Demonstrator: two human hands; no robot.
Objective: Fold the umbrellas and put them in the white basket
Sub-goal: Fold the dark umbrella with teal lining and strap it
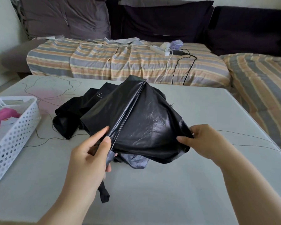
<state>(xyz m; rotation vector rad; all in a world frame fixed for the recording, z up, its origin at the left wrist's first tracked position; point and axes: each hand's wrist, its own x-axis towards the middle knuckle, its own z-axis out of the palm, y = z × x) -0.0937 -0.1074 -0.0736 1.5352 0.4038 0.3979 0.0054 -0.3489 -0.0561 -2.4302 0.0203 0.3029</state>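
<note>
Both hands, left hand (89,153) and right hand (204,142), pinch the black umbrella (143,120) in their fingers, and its slippery cloth could slide loose and bunch up.

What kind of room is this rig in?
Probably a home living room: a sofa under a striped sheet with dark cushions, a power strip with chargers on it, and a low grey table where the hands fold a black umbrella.

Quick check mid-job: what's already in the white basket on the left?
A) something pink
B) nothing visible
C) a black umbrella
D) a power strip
A: something pink lies inside the white basket, while the black umbrella is held over the table by the left hand and right hand.
</note>
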